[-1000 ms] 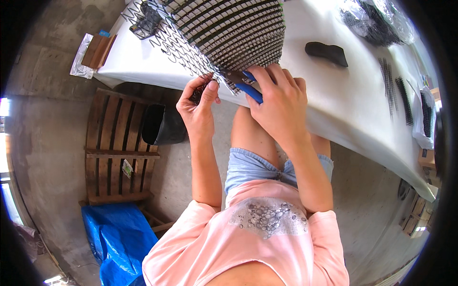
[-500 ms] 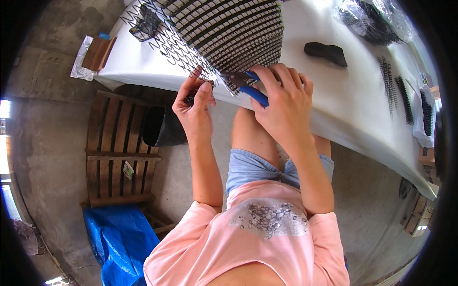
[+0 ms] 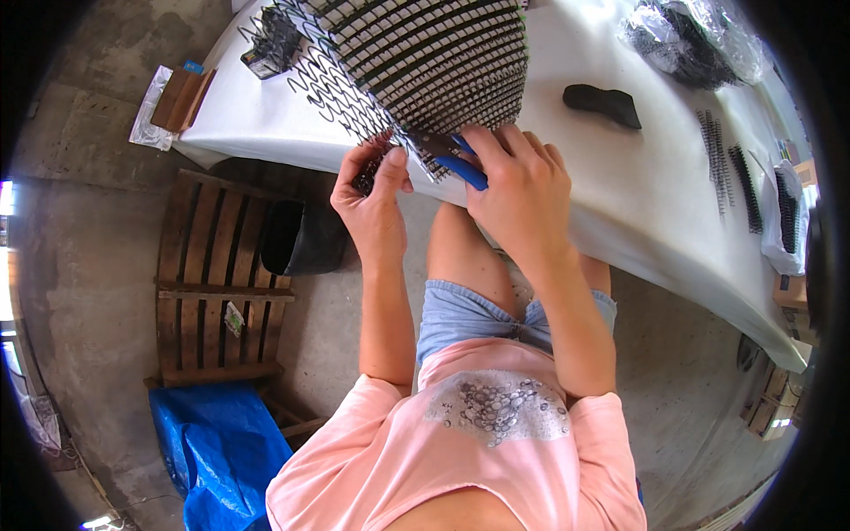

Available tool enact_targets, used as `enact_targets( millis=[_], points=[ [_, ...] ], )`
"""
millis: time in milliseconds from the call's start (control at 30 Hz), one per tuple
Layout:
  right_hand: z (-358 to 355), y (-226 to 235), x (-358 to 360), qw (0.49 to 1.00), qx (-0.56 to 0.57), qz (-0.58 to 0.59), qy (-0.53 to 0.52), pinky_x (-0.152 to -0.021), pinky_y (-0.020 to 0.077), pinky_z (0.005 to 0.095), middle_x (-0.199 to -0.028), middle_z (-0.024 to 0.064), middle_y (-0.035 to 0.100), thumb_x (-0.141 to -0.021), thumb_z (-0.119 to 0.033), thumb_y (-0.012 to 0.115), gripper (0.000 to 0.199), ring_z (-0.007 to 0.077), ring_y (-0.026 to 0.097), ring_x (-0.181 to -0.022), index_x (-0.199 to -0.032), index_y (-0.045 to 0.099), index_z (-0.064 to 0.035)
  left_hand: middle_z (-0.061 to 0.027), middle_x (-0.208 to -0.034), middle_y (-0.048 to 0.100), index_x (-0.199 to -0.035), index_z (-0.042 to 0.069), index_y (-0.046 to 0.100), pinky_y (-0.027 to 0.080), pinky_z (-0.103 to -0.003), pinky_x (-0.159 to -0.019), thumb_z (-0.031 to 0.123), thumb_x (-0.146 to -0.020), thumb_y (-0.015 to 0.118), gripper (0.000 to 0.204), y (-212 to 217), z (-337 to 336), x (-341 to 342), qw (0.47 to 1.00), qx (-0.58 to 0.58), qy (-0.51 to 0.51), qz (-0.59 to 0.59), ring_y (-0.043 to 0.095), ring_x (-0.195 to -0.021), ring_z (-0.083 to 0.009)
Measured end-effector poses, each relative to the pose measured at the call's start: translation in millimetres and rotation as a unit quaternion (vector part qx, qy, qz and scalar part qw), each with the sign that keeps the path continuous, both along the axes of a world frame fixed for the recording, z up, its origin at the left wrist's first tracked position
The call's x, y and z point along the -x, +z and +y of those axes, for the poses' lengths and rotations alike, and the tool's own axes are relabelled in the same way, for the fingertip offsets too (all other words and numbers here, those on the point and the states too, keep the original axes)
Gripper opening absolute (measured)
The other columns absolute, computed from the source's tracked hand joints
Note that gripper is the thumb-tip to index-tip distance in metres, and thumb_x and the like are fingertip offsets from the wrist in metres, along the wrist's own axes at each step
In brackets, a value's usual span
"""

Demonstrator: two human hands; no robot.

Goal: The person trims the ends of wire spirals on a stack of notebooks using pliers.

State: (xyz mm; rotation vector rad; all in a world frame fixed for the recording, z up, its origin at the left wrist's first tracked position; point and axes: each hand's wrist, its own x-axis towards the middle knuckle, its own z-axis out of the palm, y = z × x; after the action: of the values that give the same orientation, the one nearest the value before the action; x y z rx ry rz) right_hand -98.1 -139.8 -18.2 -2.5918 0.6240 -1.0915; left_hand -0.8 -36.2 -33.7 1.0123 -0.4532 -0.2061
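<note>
A black wire mesh panel (image 3: 434, 75) with thick dark bands stands up from the white-covered table and hangs over its near edge. Loose wavy wire ends (image 3: 328, 93) stick out along its left side. My right hand (image 3: 522, 190) is closed around blue-handled pliers (image 3: 465, 170), whose dark jaws are at the mesh's lower left corner. Beside those jaws, my left hand (image 3: 379, 199) pinches a small dark bundle of coiled wire (image 3: 366, 177) between thumb and fingers. Whether the jaws are closed on a wire is too small to tell.
On the table (image 3: 602, 168) lie a black curved object (image 3: 602, 104), several black wire coils (image 3: 745, 188) and clear plastic bags (image 3: 691, 40). A black item (image 3: 270, 44) sits left of the mesh. Below left are a wooden pallet (image 3: 221, 292), a black bin (image 3: 310, 239) and blue tarp (image 3: 217, 451).
My left hand has shifted slightly right, closer to the pliers. My right hand and the pliers have moved a little to the left. The mesh has shifted slightly.
</note>
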Motion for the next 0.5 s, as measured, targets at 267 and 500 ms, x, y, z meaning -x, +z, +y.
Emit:
enact_targets(
  millis=[267, 500],
  points=[
    [-3.1, 4.4, 6.6, 0.999, -0.023, -0.020, 0.032, -0.076, 0.0425, 0.0366, -0.084, 0.0042, 0.058, -0.058, -0.012, 0.073, 0.037, 0.0234, 0.059, -0.081, -0.093, 0.062, -0.0146, -0.0067, -0.082, 0.062, -0.102, -0.003, 0.060, 0.036, -0.019, -0.050, 0.005, -0.083, 0.067, 0.022, 1.3, 3.0, 0.4, 0.998, -0.041, 0.038, -0.033, 0.050, -0.062, -0.0066],
    [-0.5, 13.6, 1.3, 0.998, 0.040, -0.052, -0.003, -0.082, 0.0362, 0.0423, -0.095, 0.0016, 0.053, -0.059, -0.015, 0.074, 0.039, 0.0210, 0.055, -0.090, -0.096, 0.060, -0.0151, -0.0105, -0.082, 0.064, -0.106, -0.005, 0.060, 0.037, -0.019, -0.049, 0.006, -0.085, 0.063, 0.023, 6.3, 1.9, -3.2, 1.000, -0.017, 0.011, -0.022, 0.050, -0.059, -0.0069]
  ],
)
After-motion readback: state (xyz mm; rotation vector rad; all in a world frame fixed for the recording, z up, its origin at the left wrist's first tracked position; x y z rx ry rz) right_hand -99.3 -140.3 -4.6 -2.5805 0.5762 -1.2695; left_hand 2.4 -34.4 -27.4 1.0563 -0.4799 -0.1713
